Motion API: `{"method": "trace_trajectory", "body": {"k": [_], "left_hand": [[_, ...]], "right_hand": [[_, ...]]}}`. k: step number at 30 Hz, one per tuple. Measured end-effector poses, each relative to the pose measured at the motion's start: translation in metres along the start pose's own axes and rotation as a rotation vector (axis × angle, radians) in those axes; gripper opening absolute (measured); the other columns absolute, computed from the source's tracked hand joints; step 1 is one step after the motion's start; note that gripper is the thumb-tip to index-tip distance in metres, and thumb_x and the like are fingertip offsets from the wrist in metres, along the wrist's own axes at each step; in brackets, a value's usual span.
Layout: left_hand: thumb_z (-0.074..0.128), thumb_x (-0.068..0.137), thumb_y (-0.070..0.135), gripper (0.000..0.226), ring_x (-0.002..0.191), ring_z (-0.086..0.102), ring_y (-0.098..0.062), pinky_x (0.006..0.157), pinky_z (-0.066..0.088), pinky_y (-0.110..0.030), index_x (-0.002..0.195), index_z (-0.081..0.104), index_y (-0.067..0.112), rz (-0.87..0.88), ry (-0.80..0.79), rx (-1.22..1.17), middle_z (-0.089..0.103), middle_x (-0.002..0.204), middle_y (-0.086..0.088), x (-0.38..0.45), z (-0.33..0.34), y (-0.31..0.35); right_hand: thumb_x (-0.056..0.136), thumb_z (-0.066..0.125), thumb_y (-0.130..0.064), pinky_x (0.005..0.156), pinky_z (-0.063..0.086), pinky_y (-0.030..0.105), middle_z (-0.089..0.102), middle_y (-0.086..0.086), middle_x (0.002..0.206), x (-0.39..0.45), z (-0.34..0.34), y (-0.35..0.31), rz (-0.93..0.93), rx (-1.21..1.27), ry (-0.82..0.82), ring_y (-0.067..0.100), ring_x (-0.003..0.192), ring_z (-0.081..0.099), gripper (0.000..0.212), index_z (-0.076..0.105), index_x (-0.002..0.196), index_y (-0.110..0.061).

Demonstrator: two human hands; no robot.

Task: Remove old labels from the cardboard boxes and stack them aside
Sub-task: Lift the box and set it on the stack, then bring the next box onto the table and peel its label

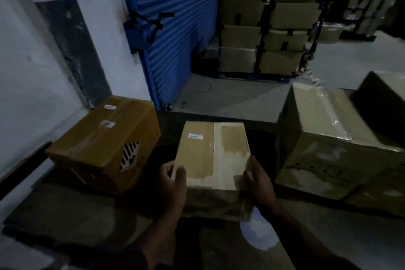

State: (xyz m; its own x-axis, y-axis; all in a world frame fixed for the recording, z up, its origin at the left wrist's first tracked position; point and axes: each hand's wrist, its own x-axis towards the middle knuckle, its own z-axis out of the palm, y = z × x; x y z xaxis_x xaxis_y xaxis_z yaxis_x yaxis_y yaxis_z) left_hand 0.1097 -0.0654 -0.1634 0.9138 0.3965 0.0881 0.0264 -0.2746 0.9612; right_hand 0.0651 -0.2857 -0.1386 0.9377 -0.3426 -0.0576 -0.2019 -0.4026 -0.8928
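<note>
A small cardboard box (pixel 213 155) is held in the middle of the view, taped down its centre, with a small white label (pixel 195 136) near its far left corner. My left hand (pixel 173 184) grips its near left corner, thumb on top. My right hand (pixel 259 182) grips the near right corner the same way. To the left sits a brown box (pixel 103 144) with two small white labels (pixel 107 124) on top and a striped hazard sticker (pixel 129 156) on its side. A large taped box (pixel 333 144) lies to the right.
A dark work surface (pixel 72 210) lies under the boxes. A white wall (pixel 24 68) stands on the left, a blue roller shutter (pixel 175 28) behind. Stacked cartons on a pallet (pixel 263 35) fill the back. Another dark box (pixel 383 103) sits at far right.
</note>
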Motion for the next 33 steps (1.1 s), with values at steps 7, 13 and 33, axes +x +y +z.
{"method": "trace_trajectory", "body": {"k": [7,13,33], "left_hand": [[0.071,0.081,0.023,0.042,0.101,0.057,-0.021,0.074,0.050,-0.035,0.118,0.052,0.024,-0.057,-0.093,0.226,0.055,0.117,-0.002,-0.043,0.002,-0.040],[0.072,0.080,0.037,0.052,0.106,0.051,-0.023,0.076,0.044,-0.033,0.123,0.049,0.017,-0.024,-0.200,0.410,0.047,0.122,-0.005,-0.029,0.005,-0.041],[0.080,0.070,0.052,0.077,0.110,0.056,-0.019,0.078,0.044,-0.028,0.130,0.048,0.016,-0.074,-0.687,0.562,0.057,0.128,-0.004,0.076,0.013,-0.043]], "right_hand": [[0.095,0.056,-0.034,0.099,0.046,0.034,0.056,0.008,0.136,-0.034,0.012,0.072,0.062,-0.196,0.088,0.025,0.119,0.058,0.048,0.048,0.140,-0.020],[0.085,0.070,-0.019,0.094,0.050,0.045,0.055,0.020,0.131,-0.028,0.034,0.062,-0.041,-0.523,0.222,0.037,0.113,0.056,0.047,0.057,0.128,-0.004],[0.094,0.059,-0.034,0.067,0.046,0.025,0.064,0.000,0.092,0.067,0.141,-0.004,-0.056,-0.404,0.326,0.012,0.076,0.056,0.019,0.073,0.090,-0.021]]}}
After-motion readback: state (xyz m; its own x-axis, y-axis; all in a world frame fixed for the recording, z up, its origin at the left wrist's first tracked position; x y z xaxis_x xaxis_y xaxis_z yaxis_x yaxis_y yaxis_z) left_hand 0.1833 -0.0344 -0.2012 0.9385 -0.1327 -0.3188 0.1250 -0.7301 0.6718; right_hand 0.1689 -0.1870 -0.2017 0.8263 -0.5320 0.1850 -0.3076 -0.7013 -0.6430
